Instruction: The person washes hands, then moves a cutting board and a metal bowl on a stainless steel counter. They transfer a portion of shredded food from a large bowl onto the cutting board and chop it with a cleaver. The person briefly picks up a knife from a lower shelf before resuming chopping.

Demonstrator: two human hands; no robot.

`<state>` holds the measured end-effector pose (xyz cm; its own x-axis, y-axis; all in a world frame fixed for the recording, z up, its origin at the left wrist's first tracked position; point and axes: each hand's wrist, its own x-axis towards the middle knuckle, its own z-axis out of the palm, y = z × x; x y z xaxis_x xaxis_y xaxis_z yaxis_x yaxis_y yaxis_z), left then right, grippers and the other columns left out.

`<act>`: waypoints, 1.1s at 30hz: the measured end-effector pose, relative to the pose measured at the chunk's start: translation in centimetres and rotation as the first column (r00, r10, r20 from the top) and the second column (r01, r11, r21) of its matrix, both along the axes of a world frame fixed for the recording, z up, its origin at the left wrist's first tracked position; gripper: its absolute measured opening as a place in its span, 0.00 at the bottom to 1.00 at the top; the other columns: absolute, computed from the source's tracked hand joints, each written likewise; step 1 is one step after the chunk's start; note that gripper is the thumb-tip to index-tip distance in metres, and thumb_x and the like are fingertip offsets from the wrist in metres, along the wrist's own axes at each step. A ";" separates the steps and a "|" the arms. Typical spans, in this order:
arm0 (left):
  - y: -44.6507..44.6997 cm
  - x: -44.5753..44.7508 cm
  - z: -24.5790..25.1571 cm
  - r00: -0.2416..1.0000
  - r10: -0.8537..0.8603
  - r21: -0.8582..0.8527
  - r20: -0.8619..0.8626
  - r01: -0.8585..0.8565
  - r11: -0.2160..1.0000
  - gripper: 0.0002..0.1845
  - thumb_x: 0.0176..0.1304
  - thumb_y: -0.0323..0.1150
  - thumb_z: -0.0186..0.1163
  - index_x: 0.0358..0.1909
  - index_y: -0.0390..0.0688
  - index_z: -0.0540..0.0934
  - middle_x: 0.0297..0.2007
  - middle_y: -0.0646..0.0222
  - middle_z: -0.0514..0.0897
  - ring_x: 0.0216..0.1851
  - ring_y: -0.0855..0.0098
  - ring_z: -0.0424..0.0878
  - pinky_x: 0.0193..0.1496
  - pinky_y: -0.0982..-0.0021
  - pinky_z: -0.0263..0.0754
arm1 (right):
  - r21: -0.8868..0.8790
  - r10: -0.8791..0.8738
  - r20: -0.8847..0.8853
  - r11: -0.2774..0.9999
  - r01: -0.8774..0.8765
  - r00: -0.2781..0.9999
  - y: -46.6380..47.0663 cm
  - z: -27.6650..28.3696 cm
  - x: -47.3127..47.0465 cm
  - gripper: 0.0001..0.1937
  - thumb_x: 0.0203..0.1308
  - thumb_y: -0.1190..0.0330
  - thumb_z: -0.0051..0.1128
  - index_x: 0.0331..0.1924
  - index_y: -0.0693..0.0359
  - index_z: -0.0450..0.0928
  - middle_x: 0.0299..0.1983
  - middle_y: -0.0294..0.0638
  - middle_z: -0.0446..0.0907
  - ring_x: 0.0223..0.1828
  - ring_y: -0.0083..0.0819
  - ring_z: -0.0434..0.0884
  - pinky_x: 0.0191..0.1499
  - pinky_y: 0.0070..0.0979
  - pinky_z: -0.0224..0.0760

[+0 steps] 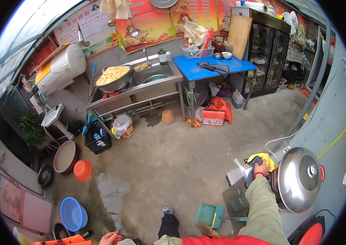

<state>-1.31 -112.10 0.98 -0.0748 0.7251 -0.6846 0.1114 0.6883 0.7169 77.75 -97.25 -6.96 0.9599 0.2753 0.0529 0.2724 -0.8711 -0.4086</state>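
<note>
My right hand (262, 169) grips a yellow and dark grey cloth (255, 160) on the counter to my right. A red bead bracelet circles that wrist. Just right of the hand stands a large steel pan (278, 200) under a domed metal lid (295, 183) with a round knob. Low at the bottom edge, my left hand (110, 238) hangs with its fingers loosely apart and nothing visible in it. Orange material (65, 240) lies to the left of it.
A green dustpan (209, 214) and a broom (205, 228) are by my feet. Blue (73, 214) and orange (83, 170) basins stand on the left floor. Ahead are a steel sink (160, 80) with a heaped bowl (113, 87), a blue table (188, 69) and a glass-door cabinet (263, 61).
</note>
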 end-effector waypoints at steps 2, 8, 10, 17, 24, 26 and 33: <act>3.4 0.0 -1.3 1.000 0.008 -0.002 0.014 -0.008 1.000 0.20 0.67 0.41 0.58 0.58 0.44 0.74 0.41 0.68 0.84 0.36 0.75 0.80 0.34 0.77 0.75 | 0.038 0.235 0.057 0.971 -0.237 0.970 0.9 -0.3 -0.8 0.31 0.46 0.61 0.69 0.59 0.51 0.74 0.63 0.52 0.67 0.64 0.47 0.67 0.64 0.43 0.60; 20.0 0.7 -1.0 0.987 -0.158 -0.035 0.006 0.158 0.987 0.20 0.67 0.41 0.57 0.57 0.44 0.75 0.42 0.67 0.84 0.38 0.75 0.81 0.34 0.77 0.75 | 0.494 0.667 -0.062 0.667 -0.558 0.742 6.0 -0.4 -8.7 0.23 0.41 0.76 0.67 0.48 0.63 0.82 0.45 0.49 0.81 0.50 0.42 0.79 0.56 0.29 0.70; 25.1 1.8 0.2 0.982 -0.185 0.038 0.047 0.183 0.982 0.20 0.67 0.43 0.57 0.57 0.46 0.75 0.43 0.69 0.84 0.40 0.76 0.81 0.37 0.78 0.74 | 0.663 0.586 -0.209 0.673 -0.327 0.782 7.4 0.8 -10.5 0.22 0.42 0.78 0.66 0.47 0.68 0.81 0.42 0.43 0.82 0.46 0.32 0.80 0.51 0.26 0.71; 39.1 4.2 4.1 0.949 -0.293 0.113 -0.114 0.305 0.946 0.20 0.67 0.42 0.55 0.56 0.41 0.74 0.43 0.68 0.85 0.44 0.76 0.82 0.44 0.72 0.71 | 0.318 0.252 0.460 0.848 -0.423 0.851 1.9 8.0 -8.5 0.23 0.49 0.80 0.57 0.54 0.64 0.76 0.60 0.55 0.68 0.62 0.47 0.69 0.64 0.33 0.61; 44.0 8.9 3.2 0.910 -0.411 0.038 -0.048 0.413 0.910 0.21 0.68 0.42 0.55 0.57 0.41 0.73 0.45 0.66 0.84 0.46 0.74 0.82 0.45 0.72 0.72 | -0.181 0.046 -0.194 0.980 -0.082 0.980 -2.4 8.6 -10.3 0.38 0.36 0.54 0.75 0.56 0.61 0.77 0.69 0.59 0.53 0.70 0.52 0.55 0.69 0.38 0.54; 44.4 9.8 3.2 0.922 -0.384 0.060 -0.049 0.386 0.920 0.21 0.68 0.42 0.55 0.57 0.41 0.73 0.45 0.66 0.84 0.46 0.74 0.82 0.45 0.72 0.72 | -0.059 0.036 -0.141 0.997 -0.044 0.989 -1.3 8.8 -10.2 0.35 0.37 0.56 0.74 0.54 0.61 0.78 0.67 0.58 0.57 0.67 0.52 0.59 0.66 0.40 0.57; 47.5 11.0 3.5 0.945 -0.326 0.126 -0.026 0.327 0.937 0.20 0.67 0.43 0.57 0.58 0.47 0.75 0.43 0.70 0.84 0.39 0.78 0.81 0.40 0.76 0.74 | -0.181 0.109 0.080 0.979 -0.093 0.991 7.9 10.6 -6.2 0.28 0.44 0.57 0.69 0.50 0.64 0.79 0.57 0.59 0.71 0.59 0.50 0.71 0.60 0.39 0.66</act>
